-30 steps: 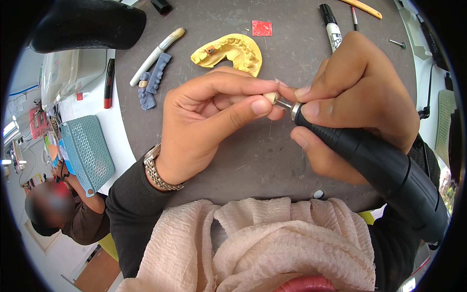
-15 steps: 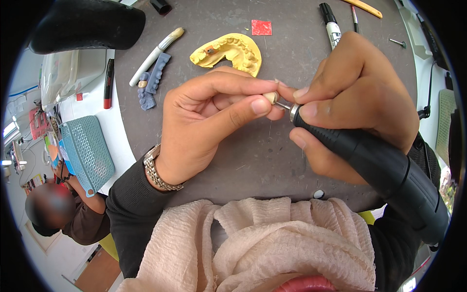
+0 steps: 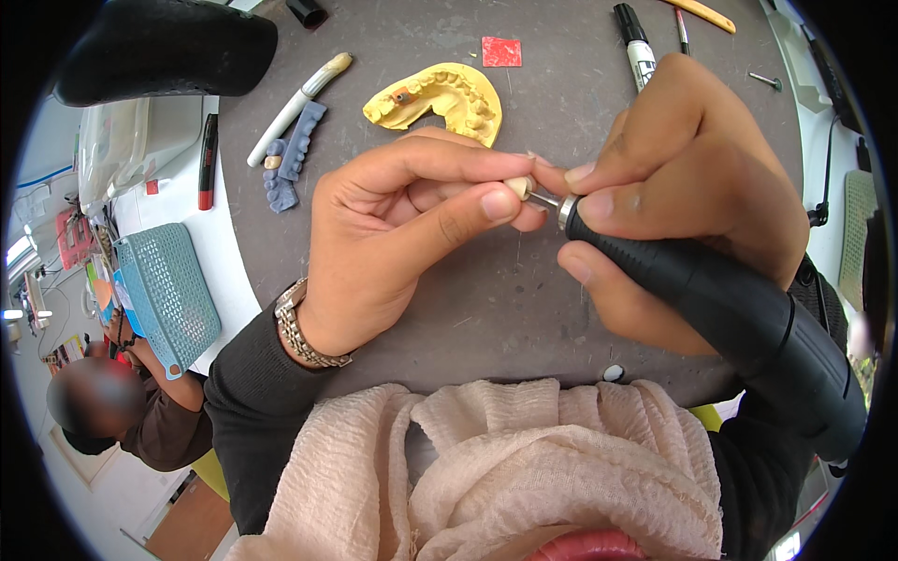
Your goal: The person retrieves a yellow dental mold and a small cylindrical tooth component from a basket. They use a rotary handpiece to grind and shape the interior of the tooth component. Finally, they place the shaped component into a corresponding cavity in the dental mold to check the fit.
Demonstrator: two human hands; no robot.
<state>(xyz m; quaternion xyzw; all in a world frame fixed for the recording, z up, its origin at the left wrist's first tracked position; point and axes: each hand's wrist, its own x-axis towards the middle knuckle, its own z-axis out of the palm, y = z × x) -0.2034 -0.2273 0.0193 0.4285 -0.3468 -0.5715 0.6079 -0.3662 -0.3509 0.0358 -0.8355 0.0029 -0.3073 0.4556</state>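
My left hand (image 3: 393, 224) pinches a small cream dental crown (image 3: 520, 186) between thumb and forefinger. In my right hand (image 3: 692, 187) is a black rotary handpiece (image 3: 720, 295), gripped near its metal collar. Its thin bur (image 3: 543, 200) points left and meets the crown, or comes very close to it; exact contact cannot be made out. Just beyond my left hand lies a yellow plaster dental model (image 3: 477, 98), an arch of teeth with a reddish-brown spot on one side.
Left of the model are a white brush-like stick (image 3: 297, 110) and grey-blue impression pieces (image 3: 301, 140). A red square (image 3: 501, 51), a black-capped marker (image 3: 636, 47) and a small bur (image 3: 765, 81) lie farther back. A blue basket (image 3: 170, 290) and another person (image 3: 154, 411) are at left.
The handpiece and my right hand have shifted very slightly, its rear end moving a little. My left hand still holds the crown in the same place.
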